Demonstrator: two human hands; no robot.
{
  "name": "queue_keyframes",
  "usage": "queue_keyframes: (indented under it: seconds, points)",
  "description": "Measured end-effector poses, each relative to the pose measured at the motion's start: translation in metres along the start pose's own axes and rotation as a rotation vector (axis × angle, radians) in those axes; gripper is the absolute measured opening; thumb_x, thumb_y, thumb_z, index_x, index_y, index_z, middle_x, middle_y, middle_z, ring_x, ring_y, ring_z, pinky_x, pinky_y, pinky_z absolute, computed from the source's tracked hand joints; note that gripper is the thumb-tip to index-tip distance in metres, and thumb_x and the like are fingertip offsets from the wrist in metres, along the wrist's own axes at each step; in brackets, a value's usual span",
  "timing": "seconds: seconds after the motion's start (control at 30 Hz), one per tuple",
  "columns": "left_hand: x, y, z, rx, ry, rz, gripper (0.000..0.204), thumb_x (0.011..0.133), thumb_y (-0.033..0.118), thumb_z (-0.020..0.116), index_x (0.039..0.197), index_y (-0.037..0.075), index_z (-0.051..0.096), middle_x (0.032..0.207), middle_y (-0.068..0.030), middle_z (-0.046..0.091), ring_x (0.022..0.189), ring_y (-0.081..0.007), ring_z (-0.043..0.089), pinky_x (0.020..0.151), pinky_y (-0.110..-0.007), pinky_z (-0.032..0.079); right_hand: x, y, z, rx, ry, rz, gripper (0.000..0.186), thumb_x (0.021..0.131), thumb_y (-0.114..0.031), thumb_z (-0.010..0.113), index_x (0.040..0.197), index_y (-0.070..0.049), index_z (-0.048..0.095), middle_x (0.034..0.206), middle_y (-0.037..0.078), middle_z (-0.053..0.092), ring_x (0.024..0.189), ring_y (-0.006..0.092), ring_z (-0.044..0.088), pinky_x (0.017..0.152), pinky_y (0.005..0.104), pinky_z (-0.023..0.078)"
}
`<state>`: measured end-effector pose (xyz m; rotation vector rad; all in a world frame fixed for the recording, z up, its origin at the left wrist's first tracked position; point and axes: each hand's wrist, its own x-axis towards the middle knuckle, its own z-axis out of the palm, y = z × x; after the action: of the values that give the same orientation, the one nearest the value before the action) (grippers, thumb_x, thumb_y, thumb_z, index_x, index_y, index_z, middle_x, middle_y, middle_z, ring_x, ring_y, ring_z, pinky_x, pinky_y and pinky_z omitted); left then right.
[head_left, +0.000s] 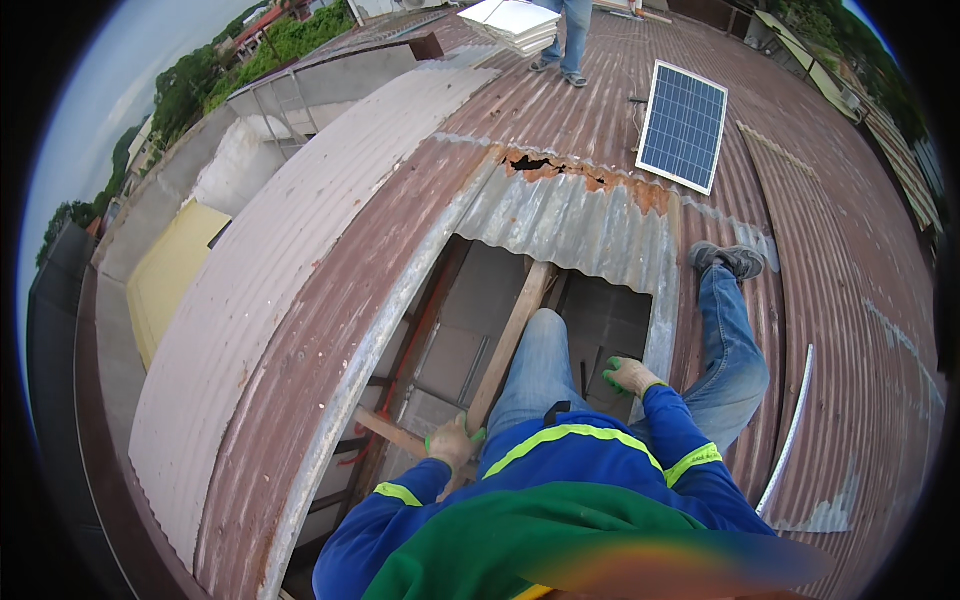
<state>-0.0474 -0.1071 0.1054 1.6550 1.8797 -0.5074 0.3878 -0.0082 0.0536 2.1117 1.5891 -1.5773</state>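
I straddle an opening in the corrugated roof, one leg down inside it, the other bent on the sheets at right. My left hand (pixel 452 443), in a grey-and-green glove, grips a wooden beam (pixel 510 335) at its lower end, beside a crosspiece. My right hand (pixel 628 375), gloved alike, has curled fingers over the dark right part of the opening; what they hold, if anything, I cannot make out. A grey metal sheet (pixel 565 215) with a rusted, torn top edge lies above the opening. Grey panels and a red pipe show below.
A solar panel (pixel 680 125) lies beyond, at right. Another person's legs (pixel 568 45) stand by stacked white panels (pixel 508 22). A long pale strip (pixel 790 430) lies at my right. At left, past pale sheeting (pixel 250 280), are a drop, walls and a ladder (pixel 285 120).
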Motion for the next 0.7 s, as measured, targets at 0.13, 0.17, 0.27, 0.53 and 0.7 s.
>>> queue_keyframes:
  seconds: [0.13,0.17,0.27,0.53,0.7]
  points:
    - [-0.0003,-0.0004,-0.0005,-0.004,0.018,0.012,0.073,0.097,0.063,0.059,0.146,0.009,0.053,0.131,-0.0194,0.071,0.123,-0.0387,0.067,0.103,-0.052,0.052,-0.0004,0.0005,0.0013,-0.049,0.032,-0.086,0.061,0.097,-0.03,0.068,0.149,-0.002,0.055,0.106,0.018,0.076,0.086,0.026,0.074,0.076,0.0404,0.059]
    - [0.0002,-0.0007,-0.0003,-0.005,0.013,0.01,0.074,0.097,0.063,0.059,0.146,0.009,0.053,0.131,-0.0196,0.071,0.123,-0.0389,0.067,0.102,-0.052,0.053,-0.0006,0.0006,0.0017,-0.062,0.048,-0.124,0.062,0.097,-0.031,0.068,0.15,-0.001,0.055,0.107,0.018,0.076,0.086,0.0262,0.074,0.076,0.0404,0.059]
    - [0.0019,-0.002,0.0011,-0.008,0.011,0.014,0.074,0.097,0.063,0.06,0.147,0.009,0.052,0.13,-0.02,0.071,0.122,-0.0395,0.068,0.102,-0.052,0.053,-0.0013,0.0,0.0018,-0.034,0.017,-0.025,0.062,0.096,-0.031,0.068,0.149,-0.001,0.055,0.107,0.018,0.076,0.087,0.0264,0.075,0.077,0.0403,0.059]
    - [0.0031,-0.0023,0.0014,-0.015,0.004,0.011,0.074,0.097,0.063,0.059,0.148,0.01,0.051,0.132,-0.0201,0.07,0.124,-0.0398,0.067,0.103,-0.053,0.052,-0.0023,-0.0017,0.0026,-0.037,0.033,-0.033,0.05,0.097,-0.029,0.066,0.137,0.0,0.061,0.106,0.018,0.076,0.086,0.0271,0.074,0.075,0.0413,0.059]
    - [0.003,-0.0007,-0.0003,-0.006,-0.025,-0.007,0.075,0.098,0.064,0.057,0.149,0.01,0.05,0.133,-0.0199,0.07,0.125,-0.0392,0.066,0.104,-0.052,0.052,-0.0031,-0.0005,0.0042,-0.011,0.049,-0.03,0.043,0.097,-0.029,0.065,0.129,0.0,0.065,0.104,0.019,0.076,0.086,0.0282,0.075,0.074,0.0423,0.059]
